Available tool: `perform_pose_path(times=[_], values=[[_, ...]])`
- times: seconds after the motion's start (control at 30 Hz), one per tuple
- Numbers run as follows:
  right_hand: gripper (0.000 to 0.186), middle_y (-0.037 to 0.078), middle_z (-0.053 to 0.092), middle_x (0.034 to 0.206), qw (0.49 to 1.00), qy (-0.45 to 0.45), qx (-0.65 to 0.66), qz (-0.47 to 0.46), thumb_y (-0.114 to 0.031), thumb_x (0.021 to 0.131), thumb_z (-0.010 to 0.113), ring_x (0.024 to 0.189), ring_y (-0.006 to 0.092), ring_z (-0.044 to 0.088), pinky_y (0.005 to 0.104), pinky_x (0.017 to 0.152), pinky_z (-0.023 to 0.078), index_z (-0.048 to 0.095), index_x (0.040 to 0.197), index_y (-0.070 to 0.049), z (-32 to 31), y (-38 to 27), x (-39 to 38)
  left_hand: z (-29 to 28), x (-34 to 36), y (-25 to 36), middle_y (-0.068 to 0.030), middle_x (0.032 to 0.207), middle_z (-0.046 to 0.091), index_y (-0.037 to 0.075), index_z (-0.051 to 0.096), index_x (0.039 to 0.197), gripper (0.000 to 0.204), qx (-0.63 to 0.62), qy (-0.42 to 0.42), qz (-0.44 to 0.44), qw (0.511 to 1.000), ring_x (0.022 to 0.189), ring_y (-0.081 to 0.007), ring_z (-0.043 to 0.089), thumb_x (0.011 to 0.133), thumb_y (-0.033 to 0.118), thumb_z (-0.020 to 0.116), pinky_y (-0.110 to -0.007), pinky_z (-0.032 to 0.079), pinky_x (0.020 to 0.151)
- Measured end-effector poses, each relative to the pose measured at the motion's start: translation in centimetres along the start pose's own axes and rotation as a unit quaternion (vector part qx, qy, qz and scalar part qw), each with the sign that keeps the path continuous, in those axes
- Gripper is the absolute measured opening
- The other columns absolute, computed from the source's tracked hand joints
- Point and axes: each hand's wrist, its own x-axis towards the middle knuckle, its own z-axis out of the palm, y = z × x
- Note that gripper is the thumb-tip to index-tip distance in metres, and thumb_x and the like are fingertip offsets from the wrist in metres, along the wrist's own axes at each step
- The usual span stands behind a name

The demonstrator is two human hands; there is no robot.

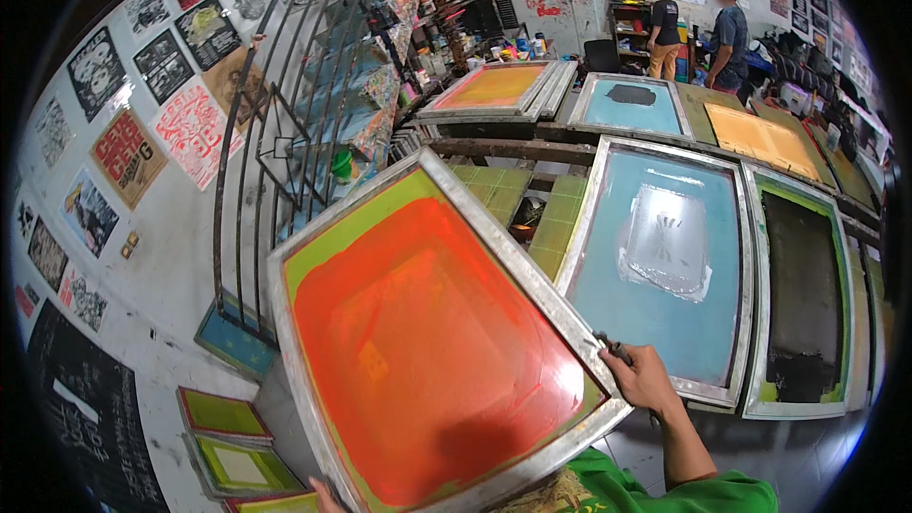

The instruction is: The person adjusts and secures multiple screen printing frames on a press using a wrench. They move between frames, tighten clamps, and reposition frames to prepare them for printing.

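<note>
A large silk-screen frame [437, 342] with metal edges is held up tilted in front of me. Red-orange ink covers most of its mesh, with a green-yellow margin around it. My right hand [646, 378] is closed around the frame's right edge, close to the lower right corner. Between its thumb and fingers shows a small dark object [619, 351], too little seen to name. At the lower left edge of the same frame, my left hand [326, 497] grips the rim; only a few of its fingers show, the rest being hidden or cut off.
Right of me, a rack [518, 150] bears a blue screen with grey ink [665, 228], a black-inked screen [803, 294] and several others. A railed stair [256, 142] rises at the left. Smaller screens [228, 418] lean by the wall. Two people [730, 38] stand at the back.
</note>
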Motion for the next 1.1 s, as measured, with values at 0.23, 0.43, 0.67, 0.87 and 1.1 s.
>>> perform_pose_path(times=[0.23,0.43,0.67,0.87,1.1], values=[[0.034,0.022,0.048,0.06,0.994,0.107,0.012,0.024,-0.03,0.103,0.067,0.052,0.0217,0.041,0.0427,0.053,0.04,0.073,0.1,0.003,1.4,-3.8,11.8,13.9,17.1,11.8,-0.0193,0.162,0.041,-0.007,0.039,0.157,0.093,0.005,-0.14,0.013,0.99,0.148,-0.031,0.04,0.105,0.07,0.04,-0.039,0.029,0.122],[0.033,0.017,0.045,0.058,0.976,0.198,0.044,0.076,-0.029,0.104,0.066,0.054,0.0161,0.039,0.0402,0.052,0.036,0.073,0.099,0.003,4.2,-5.5,19.3,27.3,33.3,18.7,-0.0172,0.144,0.061,-0.01,0.055,0.145,0.083,0.023,-0.194,0.12,0.973,0.125,-0.025,0.062,0.107,0.064,0.048,-0.038,0.047,0.105],[0.046,0.013,0.045,0.056,0.943,0.315,0.047,0.096,-0.034,0.106,0.062,0.056,0.0148,0.041,0.041,0.053,0.035,0.065,0.083,0.007,9.7,-7.5,34.3,47.6,47.0,33.6,-0.0168,0.134,0.068,-0.008,0.062,0.14,0.085,0.119,-0.425,0.176,0.88,0.119,-0.024,0.064,0.103,0.068,0.053,-0.035,0.046,0.105],[0.055,0.019,0.053,0.058,0.933,0.337,-0.016,0.126,-0.042,0.107,0.057,0.053,0.0261,0.048,0.0455,0.056,0.04,0.065,0.084,0.007,12.0,-6.7,52.6,70.2,60.9,39.8,-0.0172,0.129,0.069,-0.007,0.066,0.135,0.09,0.195,-0.463,0.204,0.84,0.114,-0.0233,0.066,0.096,0.074,0.059,-0.034,0.047,0.102],[0.049,0.025,0.063,0.068,0.93,0.33,-0.067,0.147,-0.037,0.104,0.058,0.063,0.0383,0.063,0.0487,0.068,0.049,0.068,0.086,0.008,12.6,-5.2,68.9,86.1,69.4,43.1,-0.022,0.143,0.063,-0.008,0.059,0.144,0.106,0.175,-0.517,0.131,0.827,0.129,-0.0297,0.062,0.086,0.081,0.065,-0.038,0.045,0.11]])
